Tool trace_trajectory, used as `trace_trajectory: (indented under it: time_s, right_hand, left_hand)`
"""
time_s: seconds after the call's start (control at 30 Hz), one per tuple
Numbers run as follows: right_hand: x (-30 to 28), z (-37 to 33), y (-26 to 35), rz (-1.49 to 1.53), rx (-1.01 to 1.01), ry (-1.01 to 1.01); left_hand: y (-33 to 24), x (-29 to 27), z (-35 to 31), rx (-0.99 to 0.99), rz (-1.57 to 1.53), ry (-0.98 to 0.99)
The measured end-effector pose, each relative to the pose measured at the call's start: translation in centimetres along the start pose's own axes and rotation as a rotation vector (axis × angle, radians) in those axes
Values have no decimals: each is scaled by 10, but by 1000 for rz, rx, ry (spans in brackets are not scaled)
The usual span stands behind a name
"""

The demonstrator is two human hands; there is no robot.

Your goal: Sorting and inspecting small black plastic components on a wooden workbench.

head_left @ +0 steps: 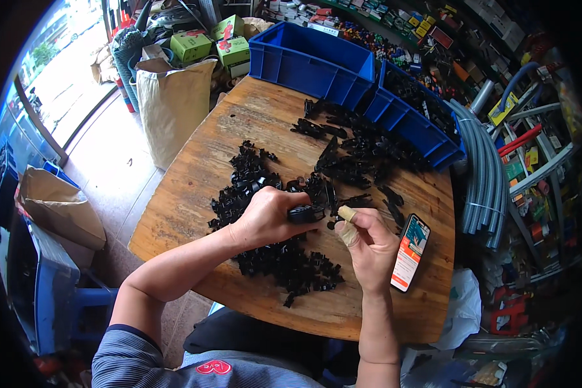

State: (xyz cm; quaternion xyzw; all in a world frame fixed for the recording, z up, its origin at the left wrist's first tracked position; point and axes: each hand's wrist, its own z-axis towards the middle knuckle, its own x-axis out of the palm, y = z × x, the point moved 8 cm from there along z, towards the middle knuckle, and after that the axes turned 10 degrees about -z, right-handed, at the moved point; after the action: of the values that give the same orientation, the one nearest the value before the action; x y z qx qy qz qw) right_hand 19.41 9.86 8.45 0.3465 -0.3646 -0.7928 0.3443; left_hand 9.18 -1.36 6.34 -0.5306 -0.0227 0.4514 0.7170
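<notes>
My left hand (270,216) is closed around a small black plastic part (305,214) above the round wooden table (194,194). My right hand (368,242), with a tan bandage on the thumb, meets it from the right and pinches a tiny black piece (333,224) against that part. Heaps of similar black plastic parts lie around both hands: one pile (291,265) just below them, one (242,184) to the upper left, and a larger spread (362,155) further back.
A smartphone (410,252) with a lit screen lies right of my right hand. Two blue crates (310,61) (410,119) stand at the table's far edge. A brown sack (171,103), green boxes (191,45), grey pipes (482,187) and a blue stool (52,294) surround the table.
</notes>
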Motion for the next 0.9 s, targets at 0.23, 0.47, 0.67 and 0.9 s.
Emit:
trace_trajectory:
  time_s: [0.23, 0.47, 0.67, 0.9]
  right_hand:
    - [8, 2, 0, -162, -51, 71]
    - [2, 2, -4, -77, 28, 25]
    - [12, 0, -7, -143, 59, 140]
    - [26, -5, -13, -84, 183, 248]
  left_hand:
    - [-4, 2, -3, 42, 75, -44]
    - [-2, 2, -3, 35, 129, -39]
    - [-7, 2, -6, 91, 198, -62]
    - [-10, 3, -11, 88, 199, 17]
